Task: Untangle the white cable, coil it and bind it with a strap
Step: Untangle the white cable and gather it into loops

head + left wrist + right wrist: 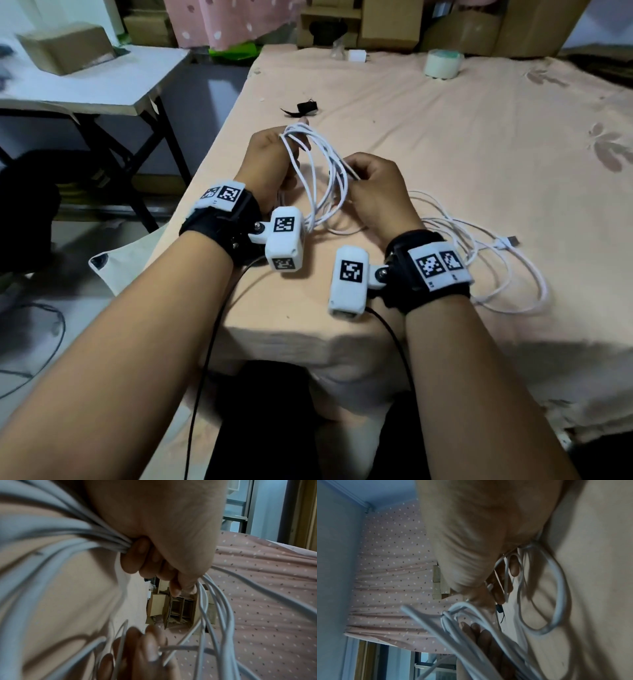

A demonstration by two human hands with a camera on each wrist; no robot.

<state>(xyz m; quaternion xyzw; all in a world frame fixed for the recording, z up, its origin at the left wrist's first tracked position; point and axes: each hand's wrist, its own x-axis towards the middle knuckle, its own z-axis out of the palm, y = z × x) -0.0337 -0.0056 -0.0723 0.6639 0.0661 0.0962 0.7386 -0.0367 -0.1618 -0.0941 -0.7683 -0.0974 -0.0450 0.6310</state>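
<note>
Left hand [270, 161] closed round a bundle of loops of the white cable [320, 164], fingers [135, 557] curled tight on the gathered strands. Loops held upright above the counter [445, 137], long axis running from the far top bend down toward the near edge. Right hand [373, 192] just beside, fingers [513, 568] pinching one strand at the loops' right side. Rest of cable trailing loose on the cloth to the right of the right hand, its plug [510, 240] lying flat, pointing right and well apart from the fingers. Black strap [305, 107] lying beyond the left fingers, not touched. Roll of tape [443, 63] and white charger [358, 55] far beyond both hands.
</note>
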